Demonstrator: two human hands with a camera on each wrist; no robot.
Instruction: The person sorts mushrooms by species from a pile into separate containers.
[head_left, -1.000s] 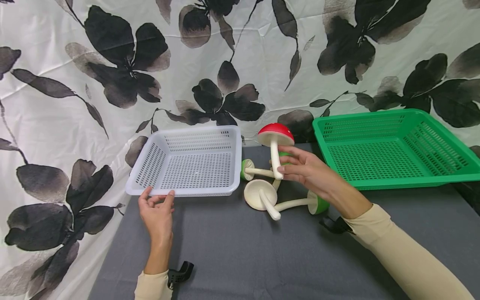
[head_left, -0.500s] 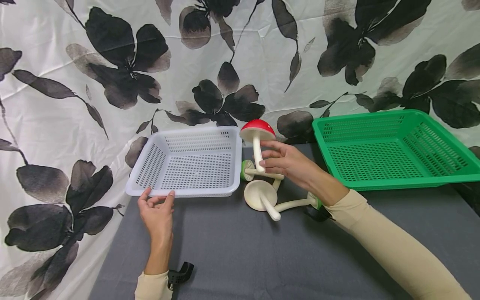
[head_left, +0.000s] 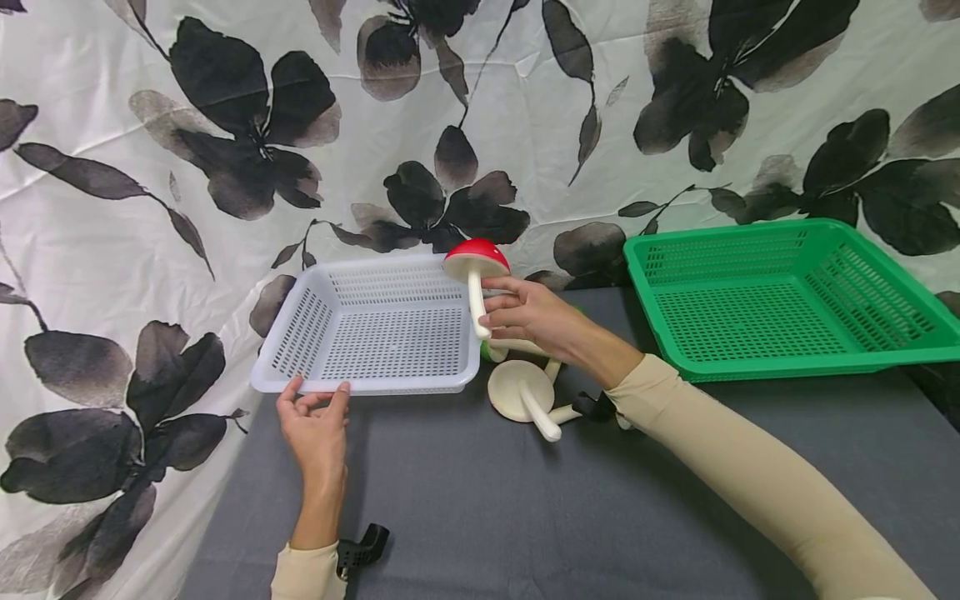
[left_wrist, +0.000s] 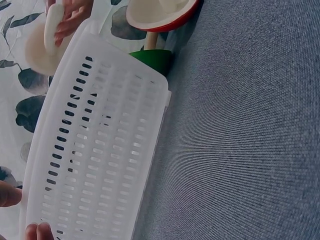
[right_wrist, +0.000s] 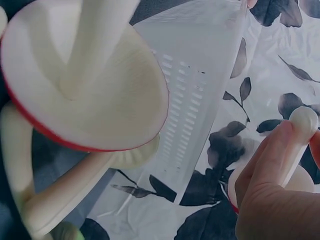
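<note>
My right hand (head_left: 536, 317) pinches the white stem of a red-capped toy mushroom (head_left: 477, 260), cap upward, at the right rim of the white basket (head_left: 360, 385). In the right wrist view the fingers and thumb close on the stem's lower end. My left hand (head_left: 315, 425) grips the front rim of that basket, thumb and fingertips on the edge; the left wrist view shows its fingertips at the rim. Below the right hand lie several toy mushrooms; one (head_left: 517, 392) rests cap down, its edge red in the right wrist view (right_wrist: 85, 75). Green-capped ones are partly hidden by the right hand and arm.
A green basket (head_left: 795, 371) stands at the right on the grey cloth (head_left: 465, 500). Behind both baskets hangs a white curtain with dark flowers (head_left: 510, 100). Each wrist carries a black camera mount (head_left: 363, 546).
My right hand has moved left with the red-capped mushroom, from above the loose mushrooms to the white basket's right rim. The left hand and both baskets have stayed in place.
</note>
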